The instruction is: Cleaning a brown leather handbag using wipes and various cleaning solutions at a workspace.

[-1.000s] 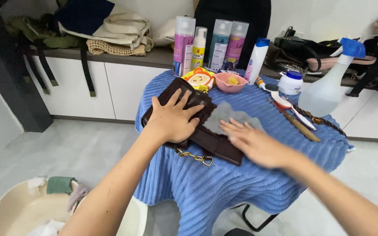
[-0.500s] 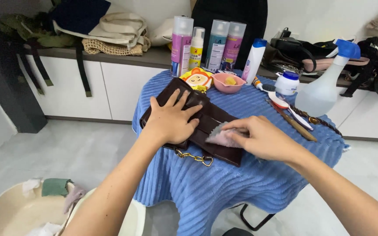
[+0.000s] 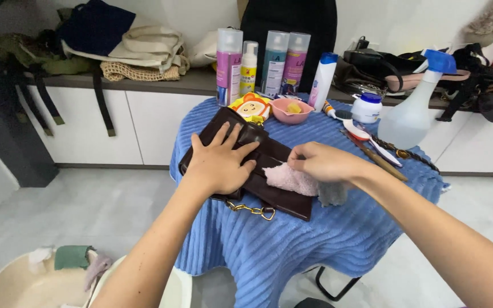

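A dark brown leather bag [image 3: 269, 188] with a gold chain [image 3: 252, 210] lies flat on a small table covered in a blue ribbed cloth [image 3: 292, 245]. My left hand [image 3: 221, 162] presses flat on the bag with fingers spread. My right hand [image 3: 323, 161] pinches a pink and grey cloth [image 3: 300, 181] that rests on the bag's right part.
Behind the bag stand several spray bottles [image 3: 229, 65], a white bottle [image 3: 322, 80], a pink bowl [image 3: 292, 111], a white jar [image 3: 366, 107], a clear trigger sprayer [image 3: 415, 111] and brushes [image 3: 372, 145]. Bags crowd the counter [image 3: 144, 82] behind. Two basins [image 3: 29, 285] sit on the floor at lower left.
My right hand has slid the cloth leftward over the bag, then gathered it up in a pinch. My left hand stays pressed on the bag.
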